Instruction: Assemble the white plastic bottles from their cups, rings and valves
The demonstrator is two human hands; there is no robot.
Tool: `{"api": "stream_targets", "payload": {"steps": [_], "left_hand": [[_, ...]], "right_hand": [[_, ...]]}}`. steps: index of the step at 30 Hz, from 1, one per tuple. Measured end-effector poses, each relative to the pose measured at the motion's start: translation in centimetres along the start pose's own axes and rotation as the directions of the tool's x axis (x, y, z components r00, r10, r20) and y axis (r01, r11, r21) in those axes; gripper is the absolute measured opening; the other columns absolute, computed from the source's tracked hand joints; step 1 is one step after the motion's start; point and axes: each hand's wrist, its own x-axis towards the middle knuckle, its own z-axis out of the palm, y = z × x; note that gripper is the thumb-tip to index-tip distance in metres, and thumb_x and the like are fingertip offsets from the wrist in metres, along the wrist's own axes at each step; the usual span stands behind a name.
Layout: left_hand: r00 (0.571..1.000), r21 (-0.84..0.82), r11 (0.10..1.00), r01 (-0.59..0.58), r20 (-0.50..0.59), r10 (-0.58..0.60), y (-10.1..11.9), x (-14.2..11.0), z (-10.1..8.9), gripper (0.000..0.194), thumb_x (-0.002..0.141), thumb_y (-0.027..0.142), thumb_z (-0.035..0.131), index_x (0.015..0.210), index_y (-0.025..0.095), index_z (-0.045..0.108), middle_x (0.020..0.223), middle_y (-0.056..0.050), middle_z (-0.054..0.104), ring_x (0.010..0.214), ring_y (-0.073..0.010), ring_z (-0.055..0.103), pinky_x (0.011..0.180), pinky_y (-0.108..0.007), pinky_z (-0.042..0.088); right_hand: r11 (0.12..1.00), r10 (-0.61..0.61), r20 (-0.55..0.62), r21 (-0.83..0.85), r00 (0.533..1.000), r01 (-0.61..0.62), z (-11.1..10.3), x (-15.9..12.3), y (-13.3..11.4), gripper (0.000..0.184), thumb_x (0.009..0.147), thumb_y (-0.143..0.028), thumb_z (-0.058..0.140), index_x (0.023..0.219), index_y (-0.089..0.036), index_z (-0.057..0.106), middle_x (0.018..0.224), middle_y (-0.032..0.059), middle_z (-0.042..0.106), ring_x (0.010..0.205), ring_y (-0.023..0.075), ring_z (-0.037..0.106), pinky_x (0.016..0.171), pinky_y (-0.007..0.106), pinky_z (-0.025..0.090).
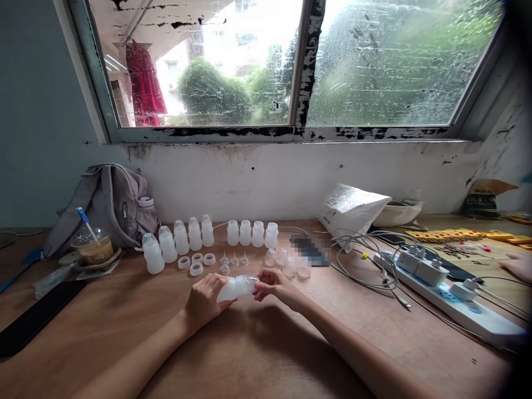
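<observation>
My left hand [204, 302] grips the body of a small translucent white bottle [235, 288] lying sideways just above the wooden table [266, 343]. At the bottle's neck end, my right hand [272, 284] pinches its clear cap. Behind the hands lie white screw rings [197, 262], small clear nipples [233, 260] and clear caps [287, 262]. Further back stand a row of capped bottles [178, 244] on the left and a row of uncapped bottles [251, 234] to their right.
A grey backpack [108, 204] and a lidded iced drink with a straw [92, 244] sit at the left. A white power strip with plugs [440, 280] and tangled cables [366, 249] lie at the right, behind them a white bag [351, 210]. Another person's hand [517, 266] shows at the right edge.
</observation>
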Motion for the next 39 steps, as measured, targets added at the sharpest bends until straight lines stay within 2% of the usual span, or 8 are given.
{"api": "stream_targets", "payload": {"steps": [13,17,21,26,31,34,36,39], "left_hand": [[0.993,0.091,0.989,-0.12,-0.012,0.121,0.2,-0.2,-0.4,0.023,0.077,0.034,0.055,0.093,0.018,0.05,0.084,-0.005,0.062,0.071,-0.0179,0.057,0.06,-0.028,0.045],[0.994,0.08,0.991,-0.111,0.0,0.112,0.0,-0.2,-0.3,0.024,0.079,0.035,0.053,0.095,0.019,0.05,0.085,-0.005,0.062,0.073,-0.0185,0.058,0.063,-0.029,0.046],[1.0,-0.025,1.0,0.01,0.012,-0.01,0.3,-0.1,0.3,0.034,0.078,0.043,0.053,0.101,0.019,0.047,0.091,-0.007,0.06,0.079,-0.0204,0.058,0.068,-0.032,0.047],[0.978,-0.29,0.934,0.209,0.082,-0.193,0.9,0.6,0.1,0.042,0.082,0.035,0.047,0.119,0.019,0.035,0.114,-0.01,0.051,0.102,-0.0215,0.051,0.084,-0.035,0.045],[0.874,-0.513,0.711,0.481,0.212,-0.438,-0.7,0.9,-0.6,0.037,0.086,0.039,0.04,0.117,0.019,0.039,0.114,-0.011,0.054,0.101,-0.0214,0.054,0.081,-0.034,0.047],[0.803,-0.592,0.593,0.546,0.167,-0.573,-2.1,0.9,-0.2,0.032,0.09,0.037,0.029,0.112,0.019,0.043,0.111,-0.011,0.055,0.098,-0.0196,0.056,0.077,-0.032,0.048],[0.767,-0.565,0.604,0.562,0.085,-0.636,-3.1,0.9,0.1,0.029,0.089,0.036,0.031,0.107,0.019,0.045,0.108,-0.01,0.056,0.095,-0.0188,0.056,0.074,-0.031,0.049],[0.818,-0.408,0.745,0.528,0.007,-0.575,-4.4,0.6,0.3,0.022,0.086,0.032,0.039,0.102,0.019,0.046,0.101,-0.007,0.057,0.091,-0.0189,0.056,0.075,-0.033,0.047]], "right_hand": [[0.983,0.176,-0.01,0.055,0.984,-0.175,0.4,-0.1,0.2,0.035,0.066,-0.043,0.066,0.074,-0.013,0.049,0.062,0.005,0.065,0.056,0.0164,0.064,0.055,0.027,0.049],[0.984,0.152,-0.017,0.092,0.988,-0.15,1.0,-0.2,0.7,0.035,0.067,-0.044,0.065,0.075,-0.015,0.046,0.063,0.0039,0.065,0.057,0.0154,0.064,0.058,0.028,0.049],[0.998,0.045,-0.109,0.056,0.993,-0.039,1.3,0.3,0.6,0.035,0.07,-0.048,0.061,0.076,-0.016,0.047,0.062,0.0018,0.062,0.053,0.0138,0.061,0.053,0.027,0.048],[0.99,-0.09,-0.222,-0.125,0.971,0.063,0.8,1.4,-2.0,0.035,0.073,-0.049,0.056,0.079,-0.015,0.052,0.061,0.0013,0.058,0.051,0.0122,0.056,0.045,0.024,0.045],[0.968,-0.145,-0.165,-0.226,0.976,0.105,0.7,2.3,-4.1,0.033,0.077,-0.048,0.05,0.082,-0.016,0.054,0.067,0.0018,0.056,0.056,0.0127,0.056,0.047,0.025,0.045],[0.886,-0.273,-0.195,-0.433,0.942,0.167,0.2,3.8,-4.8,0.032,0.079,-0.047,0.047,0.087,-0.018,0.056,0.072,0.0029,0.057,0.064,0.0152,0.056,0.051,0.026,0.045],[0.758,-0.392,-0.211,-0.626,0.896,0.185,-0.4,5.6,-5.6,0.028,0.079,-0.043,0.05,0.089,-0.018,0.058,0.079,0.0039,0.059,0.072,0.0166,0.056,0.058,0.027,0.046],[0.556,-0.488,-0.17,-0.816,0.856,0.155,-1.0,9.4,-7.2,0.025,0.081,-0.035,0.049,0.096,-0.018,0.058,0.091,0.0052,0.059,0.078,0.0157,0.056,0.068,0.028,0.045]]}}
